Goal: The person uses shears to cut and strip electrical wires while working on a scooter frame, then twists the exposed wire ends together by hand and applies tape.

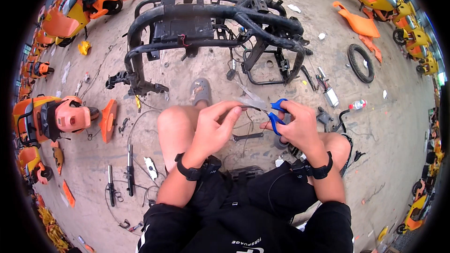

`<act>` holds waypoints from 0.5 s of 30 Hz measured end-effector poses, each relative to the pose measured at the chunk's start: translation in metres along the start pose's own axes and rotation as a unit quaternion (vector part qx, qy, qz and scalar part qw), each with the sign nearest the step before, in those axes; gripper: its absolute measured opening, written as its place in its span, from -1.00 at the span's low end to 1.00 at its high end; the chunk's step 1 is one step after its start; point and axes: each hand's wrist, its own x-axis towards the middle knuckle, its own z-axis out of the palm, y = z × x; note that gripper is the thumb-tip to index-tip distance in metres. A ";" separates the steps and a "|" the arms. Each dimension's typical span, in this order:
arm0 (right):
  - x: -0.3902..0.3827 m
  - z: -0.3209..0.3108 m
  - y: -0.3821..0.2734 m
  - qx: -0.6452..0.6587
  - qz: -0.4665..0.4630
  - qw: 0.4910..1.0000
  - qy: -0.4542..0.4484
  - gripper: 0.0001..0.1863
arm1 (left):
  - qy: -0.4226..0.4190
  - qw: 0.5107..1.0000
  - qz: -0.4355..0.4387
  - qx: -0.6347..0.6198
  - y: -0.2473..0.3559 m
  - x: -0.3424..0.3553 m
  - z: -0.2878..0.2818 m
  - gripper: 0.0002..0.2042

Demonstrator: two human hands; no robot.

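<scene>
My right hand [298, 124] holds scissors [274, 123] with blue handles, fingers through the loops and the metal blades spread apart. The blades point left and away from me, toward my left hand [212, 129]. Thumb and forefinger of that hand pinch a thin dark cable [253, 108], which runs to the right close to the scissors' pivot. Whether the blades touch the cable, I cannot tell. Beyond both hands stands a black scooter frame [187, 28] of bent tubes on the floor, with loose wires hanging in it.
Shock absorbers [130, 171] lie left of my legs. On the right are a tyre [360, 63], a silver box-shaped part [331, 97], a plastic bottle [357, 105] and an orange panel [358, 22]. Yellow and orange scooters [70, 14] line both sides. Wires and scraps are scattered about.
</scene>
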 end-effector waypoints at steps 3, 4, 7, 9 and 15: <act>0.000 -0.003 0.003 -0.072 -0.075 0.994 0.039 -0.53 | 0.024 0.999 -0.040 -0.024 -0.003 -0.003 -0.004 -0.87; 0.000 -0.003 0.005 -0.093 -0.104 0.988 0.059 -0.52 | 0.028 0.999 -0.020 -0.007 -0.003 -0.002 -0.004 -0.88; -0.002 -0.003 0.006 -0.123 -0.109 0.984 0.063 -0.49 | 0.039 0.998 0.035 0.028 -0.004 -0.001 -0.003 -0.88; -0.002 -0.003 0.005 -0.128 -0.115 0.981 0.088 -0.54 | 0.009 0.999 0.010 0.052 0.000 -0.002 -0.008 -0.88; -0.003 -0.008 0.003 -0.122 -0.120 0.977 0.130 -0.54 | 0.013 1.000 -0.008 0.000 0.007 0.000 -0.002 -0.87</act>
